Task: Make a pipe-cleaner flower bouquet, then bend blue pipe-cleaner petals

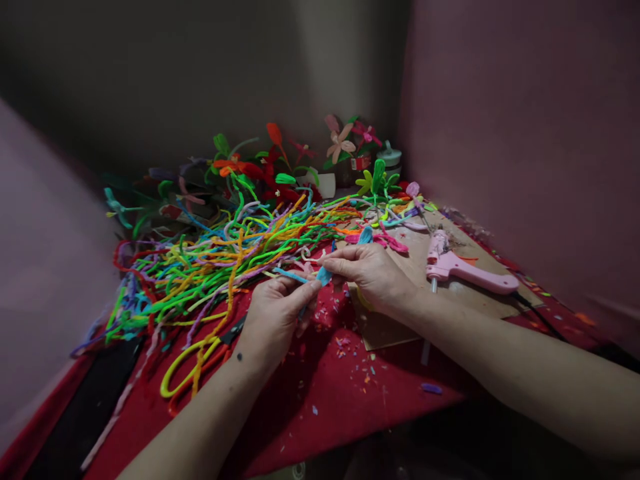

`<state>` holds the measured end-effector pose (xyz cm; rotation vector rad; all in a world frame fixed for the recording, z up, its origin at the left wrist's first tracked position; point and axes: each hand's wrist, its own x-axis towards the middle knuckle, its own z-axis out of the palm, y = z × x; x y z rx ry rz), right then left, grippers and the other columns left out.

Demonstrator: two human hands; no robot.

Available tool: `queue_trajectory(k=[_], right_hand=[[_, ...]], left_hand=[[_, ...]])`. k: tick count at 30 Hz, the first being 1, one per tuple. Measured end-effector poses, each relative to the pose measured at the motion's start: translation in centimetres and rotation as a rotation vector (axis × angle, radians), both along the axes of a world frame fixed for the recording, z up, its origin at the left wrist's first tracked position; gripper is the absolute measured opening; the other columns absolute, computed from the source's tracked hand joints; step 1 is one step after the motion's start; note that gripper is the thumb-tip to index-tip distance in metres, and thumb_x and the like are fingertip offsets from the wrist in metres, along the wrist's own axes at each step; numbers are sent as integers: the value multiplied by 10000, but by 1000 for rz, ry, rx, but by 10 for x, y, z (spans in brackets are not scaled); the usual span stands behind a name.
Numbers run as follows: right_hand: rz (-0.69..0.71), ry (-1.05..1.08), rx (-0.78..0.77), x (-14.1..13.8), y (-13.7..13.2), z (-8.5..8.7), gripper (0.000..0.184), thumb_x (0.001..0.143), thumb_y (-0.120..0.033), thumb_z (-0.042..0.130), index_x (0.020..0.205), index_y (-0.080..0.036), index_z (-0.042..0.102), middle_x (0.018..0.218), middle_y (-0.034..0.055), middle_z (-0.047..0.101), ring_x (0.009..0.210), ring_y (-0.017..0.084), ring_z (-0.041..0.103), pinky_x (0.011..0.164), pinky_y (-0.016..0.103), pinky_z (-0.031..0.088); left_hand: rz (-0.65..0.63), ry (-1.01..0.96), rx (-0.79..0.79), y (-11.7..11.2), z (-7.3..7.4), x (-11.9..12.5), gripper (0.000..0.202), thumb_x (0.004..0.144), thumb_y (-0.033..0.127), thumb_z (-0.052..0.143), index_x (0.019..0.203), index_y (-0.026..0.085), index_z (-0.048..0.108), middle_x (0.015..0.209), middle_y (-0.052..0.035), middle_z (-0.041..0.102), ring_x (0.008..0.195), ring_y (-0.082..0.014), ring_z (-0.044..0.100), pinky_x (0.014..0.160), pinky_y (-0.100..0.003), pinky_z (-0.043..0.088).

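Between my two hands is a light blue pipe cleaner piece [325, 275], bent into a petal-like shape. Thumb and fingers of my left hand [280, 307] pinch its lower side, and a thin blue length sticks out to the left. From the right, my right hand [373, 270] pinches the upper side, its fingertips close to the left ones. Another blue fuzzy loop [366, 235] shows just above my right hand. Scissors with yellow and orange handles [187, 363] lie beside my left wrist, their blades partly hidden.
A large heap of coloured pipe cleaners [225, 260] spreads across the red cloth [320, 427]. Finished pipe cleaner flowers [340, 143] stand at the back. A pink glue gun [470, 270] rests on cardboard [393, 333] at right. Fuzzy scraps [345, 343] litter the cloth.
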<state>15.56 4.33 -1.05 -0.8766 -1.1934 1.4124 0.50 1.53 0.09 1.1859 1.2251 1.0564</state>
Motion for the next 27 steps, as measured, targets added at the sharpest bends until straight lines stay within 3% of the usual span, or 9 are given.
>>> queue_trajectory(k=[8,16,23,27], right_hand=[[-176,-162,105,-2,-7,4,196,700,-246,644,541,-137,606,477,-51,483,460,55,385,477,217,310],[40,-86,-23,0,-1,-1,165,656,-289,676,625,-130,645,527,-30,531,472,67,419,485,223,320],[-116,-210,160,0,-5,2,213,684,-281,656,544,-133,595,516,-40,483,523,69,388,526,231,310],[-6,-106,109,0,-5,0,162,688,-279,652,620,-134,629,569,-36,516,535,71,409,536,229,320]], left_hand=[[32,155,40,-6,7,7,230,713,260,667,563,133,549,384,72,431,302,-23,323,305,-147,212],[27,128,8,0,2,-3,203,689,317,696,652,140,604,410,69,462,312,-39,361,312,-157,241],[-48,173,1,2,0,-3,232,686,311,686,561,137,599,413,22,517,329,-65,410,341,-188,284],[-15,111,28,2,-1,-3,185,682,281,697,594,148,603,443,45,516,335,-57,410,337,-178,292]])
